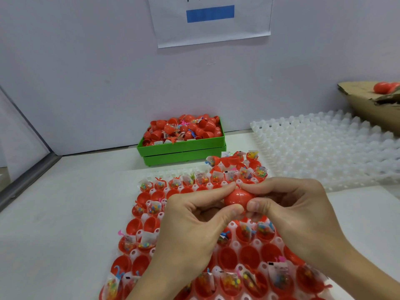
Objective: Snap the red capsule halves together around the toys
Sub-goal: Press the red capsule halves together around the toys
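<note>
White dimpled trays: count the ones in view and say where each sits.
2. One tray lies under the hands and holds red capsule halves. The other tray lies bare at the right, partly under a cardboard box, which may hide more.

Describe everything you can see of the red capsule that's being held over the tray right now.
The red capsule is a smooth, glossy, egg-shaped plastic shell lying on its side, with a faint seam running round its middle where the two halves meet. It looks closed or nearly so; nothing inside shows. It is held above the white tray of open red halves, pinched from both ends: the left hand grips one end, the right hand the other, thumbs below, fingers above.
</note>
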`<action>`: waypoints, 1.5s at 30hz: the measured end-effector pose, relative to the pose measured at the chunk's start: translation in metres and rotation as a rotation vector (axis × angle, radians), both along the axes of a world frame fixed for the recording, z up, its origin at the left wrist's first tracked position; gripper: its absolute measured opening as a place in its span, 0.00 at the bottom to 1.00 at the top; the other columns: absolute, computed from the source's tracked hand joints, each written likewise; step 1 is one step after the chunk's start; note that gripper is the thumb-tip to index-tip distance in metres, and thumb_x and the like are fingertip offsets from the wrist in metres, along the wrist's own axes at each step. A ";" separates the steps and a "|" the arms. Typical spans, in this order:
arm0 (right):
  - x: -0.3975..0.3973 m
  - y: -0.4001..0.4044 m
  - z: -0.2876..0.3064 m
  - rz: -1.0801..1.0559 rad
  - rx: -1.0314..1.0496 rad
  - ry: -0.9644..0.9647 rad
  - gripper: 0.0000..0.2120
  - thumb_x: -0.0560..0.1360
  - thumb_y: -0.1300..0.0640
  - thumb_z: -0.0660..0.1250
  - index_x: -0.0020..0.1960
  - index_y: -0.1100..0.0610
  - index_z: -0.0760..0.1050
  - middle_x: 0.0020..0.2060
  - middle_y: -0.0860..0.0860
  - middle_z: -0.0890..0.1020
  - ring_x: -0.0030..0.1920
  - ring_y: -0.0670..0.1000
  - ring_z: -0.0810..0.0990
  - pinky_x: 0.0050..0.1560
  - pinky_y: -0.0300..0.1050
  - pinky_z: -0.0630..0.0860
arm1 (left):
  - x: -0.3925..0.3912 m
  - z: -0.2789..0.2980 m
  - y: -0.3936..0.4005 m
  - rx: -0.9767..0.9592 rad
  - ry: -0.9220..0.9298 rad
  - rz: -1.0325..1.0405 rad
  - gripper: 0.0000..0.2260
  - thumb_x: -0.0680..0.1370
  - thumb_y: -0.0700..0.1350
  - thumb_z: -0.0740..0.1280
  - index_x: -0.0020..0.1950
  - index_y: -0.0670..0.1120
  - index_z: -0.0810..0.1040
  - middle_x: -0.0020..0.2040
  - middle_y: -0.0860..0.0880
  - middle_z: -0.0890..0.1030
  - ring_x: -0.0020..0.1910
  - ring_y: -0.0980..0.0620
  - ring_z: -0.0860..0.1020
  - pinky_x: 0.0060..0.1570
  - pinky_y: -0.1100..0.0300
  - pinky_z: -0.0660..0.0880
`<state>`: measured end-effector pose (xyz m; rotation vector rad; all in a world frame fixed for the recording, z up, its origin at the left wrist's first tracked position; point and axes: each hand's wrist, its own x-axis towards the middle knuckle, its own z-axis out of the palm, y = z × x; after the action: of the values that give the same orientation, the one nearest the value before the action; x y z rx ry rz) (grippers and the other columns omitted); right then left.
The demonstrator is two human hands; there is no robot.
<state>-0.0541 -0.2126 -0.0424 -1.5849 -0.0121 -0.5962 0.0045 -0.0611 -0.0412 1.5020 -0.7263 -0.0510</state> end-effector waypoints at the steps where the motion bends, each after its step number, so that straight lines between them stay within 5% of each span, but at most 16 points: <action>1: 0.000 0.001 0.000 -0.005 0.001 0.004 0.22 0.65 0.76 0.73 0.39 0.48 0.87 0.29 0.53 0.85 0.27 0.47 0.82 0.32 0.35 0.79 | 0.000 -0.001 0.000 -0.001 0.001 0.005 0.15 0.65 0.41 0.74 0.50 0.51 0.85 0.44 0.57 0.86 0.46 0.58 0.85 0.46 0.69 0.79; 8: -0.001 0.000 -0.001 -0.021 -0.018 0.024 0.22 0.66 0.74 0.73 0.41 0.46 0.86 0.34 0.50 0.87 0.33 0.47 0.86 0.37 0.34 0.80 | 0.000 0.001 0.000 0.005 -0.048 0.073 0.15 0.62 0.42 0.76 0.47 0.53 0.86 0.42 0.56 0.87 0.44 0.58 0.85 0.44 0.69 0.80; 11: -0.004 0.002 0.000 0.056 -0.065 0.044 0.13 0.70 0.61 0.73 0.50 0.46 0.85 0.45 0.44 0.87 0.48 0.44 0.86 0.47 0.34 0.80 | 0.002 0.001 0.002 0.068 -0.143 0.156 0.16 0.63 0.39 0.79 0.46 0.55 0.86 0.38 0.56 0.86 0.39 0.57 0.85 0.41 0.68 0.80; 14: -0.004 0.006 -0.007 0.109 -0.045 0.117 0.19 0.66 0.52 0.74 0.57 0.51 0.83 0.48 0.44 0.87 0.51 0.45 0.85 0.53 0.38 0.80 | 0.002 -0.003 0.002 0.183 -0.379 0.263 0.15 0.65 0.40 0.79 0.48 0.54 0.85 0.40 0.59 0.85 0.39 0.61 0.83 0.41 0.69 0.78; 18: 0.000 0.013 -0.009 0.057 -0.086 0.148 0.18 0.68 0.65 0.76 0.55 0.48 0.84 0.46 0.42 0.87 0.49 0.43 0.86 0.54 0.41 0.81 | 0.003 -0.005 0.000 0.282 -0.586 0.250 0.14 0.68 0.45 0.77 0.52 0.48 0.82 0.45 0.59 0.81 0.44 0.61 0.79 0.45 0.69 0.76; 23: -0.001 0.008 -0.007 0.107 -0.021 0.096 0.21 0.70 0.71 0.72 0.54 0.48 0.83 0.45 0.42 0.87 0.49 0.42 0.85 0.47 0.31 0.78 | 0.007 -0.004 0.002 0.092 -0.083 -0.062 0.27 0.59 0.47 0.82 0.57 0.52 0.80 0.56 0.54 0.82 0.60 0.54 0.79 0.57 0.60 0.77; 29: -0.003 0.002 -0.001 0.231 0.077 0.005 0.17 0.63 0.62 0.72 0.53 0.56 0.83 0.47 0.47 0.87 0.50 0.46 0.86 0.48 0.33 0.79 | 0.011 -0.008 0.001 -0.076 0.244 -0.244 0.31 0.61 0.59 0.79 0.61 0.49 0.82 0.58 0.50 0.84 0.59 0.52 0.81 0.54 0.62 0.78; 33: -0.004 0.003 -0.002 0.250 0.054 -0.028 0.18 0.63 0.61 0.72 0.53 0.58 0.83 0.48 0.49 0.87 0.51 0.48 0.86 0.49 0.36 0.80 | 0.005 -0.007 -0.001 -0.108 0.204 -0.411 0.13 0.74 0.48 0.72 0.58 0.51 0.83 0.54 0.49 0.85 0.56 0.53 0.83 0.55 0.62 0.77; 37: -0.002 0.007 -0.007 0.183 0.024 -0.025 0.14 0.62 0.65 0.73 0.46 0.55 0.86 0.42 0.49 0.88 0.46 0.47 0.87 0.46 0.36 0.81 | 0.005 -0.018 -0.002 -0.114 0.201 -0.192 0.18 0.70 0.45 0.73 0.60 0.50 0.82 0.56 0.47 0.85 0.58 0.49 0.82 0.54 0.58 0.79; 45: 0.002 0.005 -0.006 0.211 0.121 0.013 0.13 0.68 0.62 0.71 0.52 0.58 0.84 0.48 0.50 0.87 0.52 0.48 0.86 0.50 0.34 0.79 | 0.002 -0.015 -0.007 -0.122 0.331 -0.215 0.19 0.73 0.51 0.70 0.62 0.46 0.81 0.54 0.46 0.85 0.56 0.48 0.83 0.52 0.57 0.80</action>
<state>-0.0521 -0.2075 -0.0487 -1.4481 -0.1298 -0.4139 0.0066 -0.0680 -0.0565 1.2547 -0.6075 -0.4020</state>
